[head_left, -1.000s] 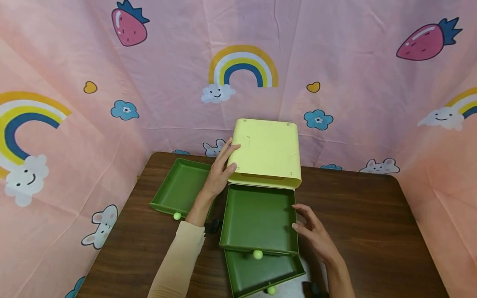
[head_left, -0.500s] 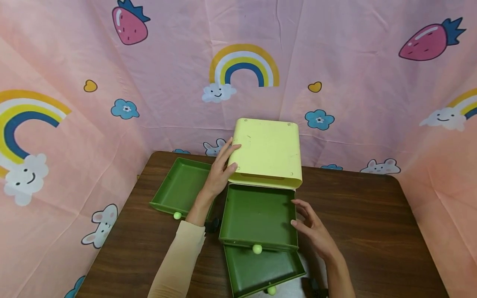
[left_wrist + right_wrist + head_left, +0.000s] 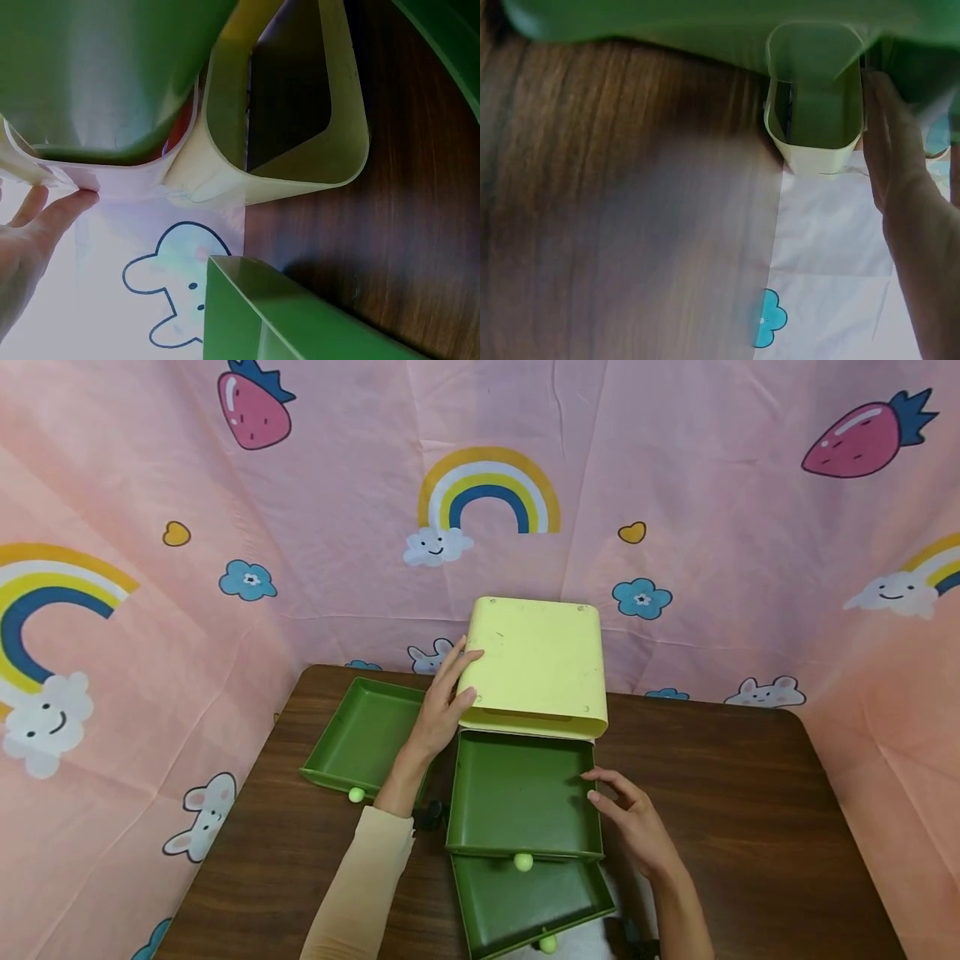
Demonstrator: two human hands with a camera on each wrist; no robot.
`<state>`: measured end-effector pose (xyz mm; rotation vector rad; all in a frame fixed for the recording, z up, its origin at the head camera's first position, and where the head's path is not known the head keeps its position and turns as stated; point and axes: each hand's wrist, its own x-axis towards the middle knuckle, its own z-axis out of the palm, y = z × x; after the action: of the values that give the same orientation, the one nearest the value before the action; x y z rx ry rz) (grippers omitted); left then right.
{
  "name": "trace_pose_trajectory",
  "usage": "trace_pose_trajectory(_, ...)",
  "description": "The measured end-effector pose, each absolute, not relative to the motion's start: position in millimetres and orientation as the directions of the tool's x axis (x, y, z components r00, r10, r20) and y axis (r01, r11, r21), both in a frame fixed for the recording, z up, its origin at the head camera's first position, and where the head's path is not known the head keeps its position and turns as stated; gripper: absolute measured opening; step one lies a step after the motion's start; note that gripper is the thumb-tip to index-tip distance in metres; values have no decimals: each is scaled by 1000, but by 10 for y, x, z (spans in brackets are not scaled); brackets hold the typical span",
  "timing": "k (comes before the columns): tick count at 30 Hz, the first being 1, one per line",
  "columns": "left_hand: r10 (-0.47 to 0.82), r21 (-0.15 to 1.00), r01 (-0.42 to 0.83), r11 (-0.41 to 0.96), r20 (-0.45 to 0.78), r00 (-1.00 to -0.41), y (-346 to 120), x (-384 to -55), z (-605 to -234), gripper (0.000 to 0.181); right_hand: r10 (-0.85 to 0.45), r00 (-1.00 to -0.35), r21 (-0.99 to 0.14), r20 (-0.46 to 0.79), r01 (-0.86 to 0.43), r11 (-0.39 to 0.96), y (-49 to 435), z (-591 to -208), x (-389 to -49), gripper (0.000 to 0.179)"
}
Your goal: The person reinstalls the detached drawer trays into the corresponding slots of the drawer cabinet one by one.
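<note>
A pale yellow drawer cabinet [image 3: 536, 660] stands at the back of the table. My left hand [image 3: 438, 710] rests along its left side, fingers extended, fingertips at the top edge. In front of the cabinet, a green drawer [image 3: 521, 793] with a round light-green knob [image 3: 523, 862] has its back end in the upper opening, seen in the left wrist view. My right hand [image 3: 637, 827] holds this drawer by its right wall, thumb and forefinger at the rim; the other fingers are partly hidden. The lower compartment [image 3: 300, 150] shows no drawer in its mouth.
A second green drawer [image 3: 532, 906] lies askew on the table below the held one. A third green drawer [image 3: 363, 735] lies left of the cabinet, near my left forearm. The brown wooden table [image 3: 735, 810] extends right, and a patterned pink cloth [image 3: 525, 410] hangs behind.
The held drawer has shifted slightly towards the cabinet, then a little right. My right thumb has moved up closer to the forefinger. The left hand stays in place on the cabinet.
</note>
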<state>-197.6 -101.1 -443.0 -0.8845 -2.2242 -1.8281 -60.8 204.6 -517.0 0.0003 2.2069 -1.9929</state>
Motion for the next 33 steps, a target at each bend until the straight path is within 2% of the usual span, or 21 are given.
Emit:
trace_pose_trajectory(4,349,853,513,99,453,-821,-1017,-1992,-4432,59,-122,-983,-986,-140,126,111,2022,-5127,-657,40)
trace_pose_trajectory(11,351,848,522,93,462,-814,-1017,-1982,-4419,55,-244,-957,-983,-159,131,126,2062,-5029,-665,43)
trace_pose_trajectory(17,352,854,513,92,454,-819,-1025,-1982,-4421,57,-340,-933,-988,-120,79,134,2121,-5027,-670,66)
trace_pose_trajectory(26,355,858,504,103,441,-824,-1021,-1973,-4409,58,-384,-920,-989,-84,31,143,2128,-5013,-678,81)
trace_pose_trajectory(33,360,856,507,104,443,-821,-1019,-1965,-4392,53,-387,-919,-992,-76,30,123,2132,-5036,-674,79)
